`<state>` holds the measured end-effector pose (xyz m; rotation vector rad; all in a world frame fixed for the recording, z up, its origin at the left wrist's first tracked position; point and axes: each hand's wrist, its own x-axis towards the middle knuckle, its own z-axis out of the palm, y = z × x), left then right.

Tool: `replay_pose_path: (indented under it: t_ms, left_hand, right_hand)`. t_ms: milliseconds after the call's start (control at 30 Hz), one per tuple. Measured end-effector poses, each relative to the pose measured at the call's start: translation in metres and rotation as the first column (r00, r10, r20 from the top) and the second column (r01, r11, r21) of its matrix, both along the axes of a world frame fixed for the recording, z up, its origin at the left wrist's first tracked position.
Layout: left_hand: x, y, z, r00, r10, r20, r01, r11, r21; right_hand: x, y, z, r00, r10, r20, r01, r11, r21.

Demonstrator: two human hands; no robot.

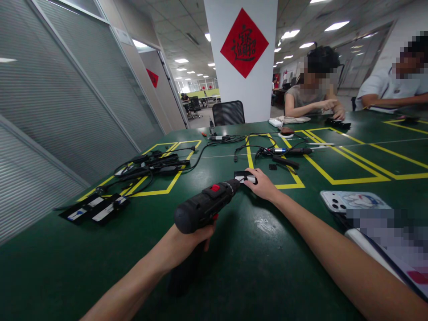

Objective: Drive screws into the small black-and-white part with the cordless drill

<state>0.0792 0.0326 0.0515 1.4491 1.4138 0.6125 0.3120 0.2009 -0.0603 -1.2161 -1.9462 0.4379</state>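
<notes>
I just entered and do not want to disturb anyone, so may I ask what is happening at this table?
The person's left hand grips a black power drill. The right hand holds a small black-and-white piece at the drill's tip; whether the tip touches it is hard to tell. Black cables and devices lie to the left on the green table.

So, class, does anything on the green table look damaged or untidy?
Yes: a pale, scuffed-looking patch marks the green tabletop beside the right forearm, though it could be residue. Over at left, black cables lie in a tangle across the yellow lines.
</notes>
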Motion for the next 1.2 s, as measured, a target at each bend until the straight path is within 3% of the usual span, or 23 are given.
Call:
replay_pose_path:
  t_ms: [333,533,800,967,1200]
  left_hand:
    - [-0.0010,0.0003,-0.0040,0.999,-0.004,0.032,0.002,0.999,0.043]
    - [-0.0015,0.0019,0.0012,0.997,-0.063,0.036,0.063,0.998,-0.014]
    - [-0.0024,0.0018,-0.0004,0.997,-0.060,0.043,0.061,0.998,-0.022]
    - [-0.0013,0.0010,-0.0032,1.000,-0.015,0.021,0.015,0.999,0.030]
    - [-0.0028,0.0029,-0.0029,0.997,-0.065,0.050,0.063,0.998,0.031]
  right_hand:
    - [0.0008,0.0000,-0.0004,1.000,-0.001,0.003,0.001,1.000,0.000]
    - [0.0007,-0.0006,0.0000,1.000,0.002,0.005,-0.002,1.000,0.002]
    - [0.0002,-0.0001,-0.0005,1.000,0.001,0.002,-0.001,1.000,0.005]
    - [0.0000,-0.0005,-0.0009,1.000,0.000,-0.006,0.000,1.000,0.010]
    - [0.0010,0.0004,-0.0016,1.000,0.000,-0.002,0.000,1.000,0.018]
